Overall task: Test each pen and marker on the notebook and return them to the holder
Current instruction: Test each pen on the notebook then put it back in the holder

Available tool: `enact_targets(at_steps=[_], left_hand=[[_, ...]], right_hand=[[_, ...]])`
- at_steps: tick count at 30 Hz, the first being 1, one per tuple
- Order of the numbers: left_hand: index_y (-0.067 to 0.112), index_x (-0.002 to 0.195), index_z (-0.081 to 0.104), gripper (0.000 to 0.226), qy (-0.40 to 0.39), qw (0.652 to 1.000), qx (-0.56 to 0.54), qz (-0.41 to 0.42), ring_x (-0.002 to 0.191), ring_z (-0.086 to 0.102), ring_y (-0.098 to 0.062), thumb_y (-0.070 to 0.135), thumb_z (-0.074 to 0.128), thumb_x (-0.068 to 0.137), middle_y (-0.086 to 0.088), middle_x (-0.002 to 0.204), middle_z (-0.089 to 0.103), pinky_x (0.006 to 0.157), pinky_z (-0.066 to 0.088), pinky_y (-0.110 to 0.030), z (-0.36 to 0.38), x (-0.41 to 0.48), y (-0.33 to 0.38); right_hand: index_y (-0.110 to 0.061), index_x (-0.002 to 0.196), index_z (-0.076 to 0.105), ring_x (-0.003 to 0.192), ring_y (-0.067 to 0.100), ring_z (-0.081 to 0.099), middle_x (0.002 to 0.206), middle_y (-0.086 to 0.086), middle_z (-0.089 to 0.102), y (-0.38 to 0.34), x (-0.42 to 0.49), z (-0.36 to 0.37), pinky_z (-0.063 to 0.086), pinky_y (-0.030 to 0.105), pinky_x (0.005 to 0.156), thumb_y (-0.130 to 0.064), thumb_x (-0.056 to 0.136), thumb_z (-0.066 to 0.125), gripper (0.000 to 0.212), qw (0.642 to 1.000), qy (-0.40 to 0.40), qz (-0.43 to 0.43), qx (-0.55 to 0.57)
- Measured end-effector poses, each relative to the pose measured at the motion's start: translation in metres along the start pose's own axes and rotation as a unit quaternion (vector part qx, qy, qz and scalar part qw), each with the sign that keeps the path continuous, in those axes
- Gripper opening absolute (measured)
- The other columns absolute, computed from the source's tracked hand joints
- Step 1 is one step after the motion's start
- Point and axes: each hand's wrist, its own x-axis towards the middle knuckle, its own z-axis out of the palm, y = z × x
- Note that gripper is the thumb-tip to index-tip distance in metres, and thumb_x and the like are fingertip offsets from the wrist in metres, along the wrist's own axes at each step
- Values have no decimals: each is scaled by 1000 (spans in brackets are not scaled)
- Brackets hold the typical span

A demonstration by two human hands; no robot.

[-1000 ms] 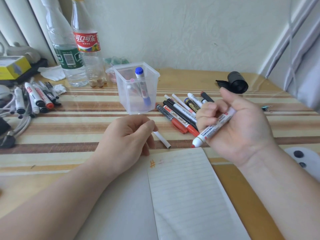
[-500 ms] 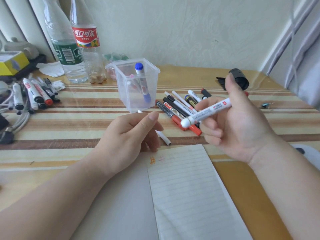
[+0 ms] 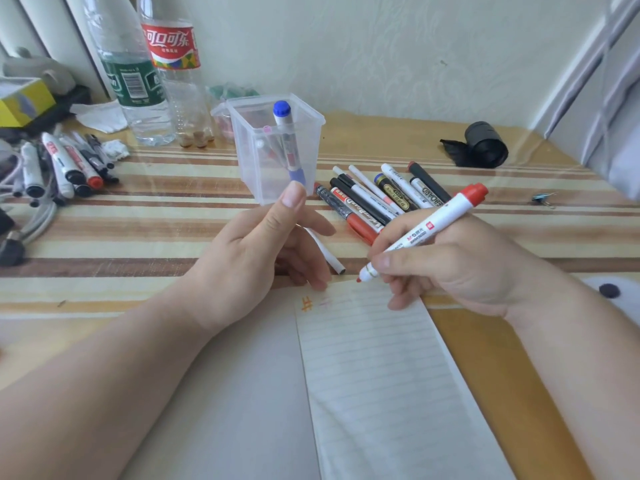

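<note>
- The right hand [image 3: 450, 268] grips a white marker with a red cap pushed onto its rear end [image 3: 426, 230]. Thumb and fingers are curled round the barrel in a writing hold.
- The marker's bare red tip points down and left, just above the top edge of the open lined notebook [image 3: 381, 375], near the centre of the frame. Whether it touches the paper cannot be told.
- An orange hash mark [image 3: 306, 304] and a faint pink scribble beside it sit at the top left of the page.
- The left hand [image 3: 256, 251] hovers left of the marker tip with its fingers loosely curled and thumb raised, and nothing is plainly in its grip.
- A thin white pen [image 3: 325, 252] lies on the striped table [image 3: 138, 209], partly under those fingers.
- The clear square plastic holder [image 3: 277, 150] stands just behind the left thumb, with a blue-capped marker [image 3: 285, 140] upright inside.
- A row of pens and markers [image 3: 381, 195] lies right of the holder, behind the right hand.
- Another cluster of markers [image 3: 65, 164] lies at the left edge.
</note>
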Motion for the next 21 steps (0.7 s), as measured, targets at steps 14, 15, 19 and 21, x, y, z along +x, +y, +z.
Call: enact_targets(at_steps=[14,15,19,21], left_hand=[[5,97,70,79,-4,1000,11,-11,71,72,-34,74,35,82,-21,74,73,65,54,-28,2,2,0],[4,97,70,79,-5,1000,9,-12,71,72,-34,74,35,81,-21,74,73,65,54,-29,2,2,0],[5,97,70,79,-4,1000,9,-13,71,72,-34,74,35,81,-21,74,73,66,54,-29,3,2,0],[5,97,70,79,-3,1000,13,-14,71,73,-33,74,35,81,-20,74,74,65,54,-27,3,2,0]], right_hand=[[2,79,62,49,19,54,58,11,55,6,8,7,52,33,43,4,85,71,11,999,12,-14,-29],[3,80,61,49,19,54,57,10,55,6,8,6,52,33,43,5,86,70,11,999,14,-11,-31],[1,77,62,48,17,54,54,6,55,4,8,7,51,30,41,2,86,70,12,998,10,-13,-59],[2,77,62,48,17,55,53,5,54,3,8,8,50,30,41,0,86,71,13,996,16,-19,-89]])
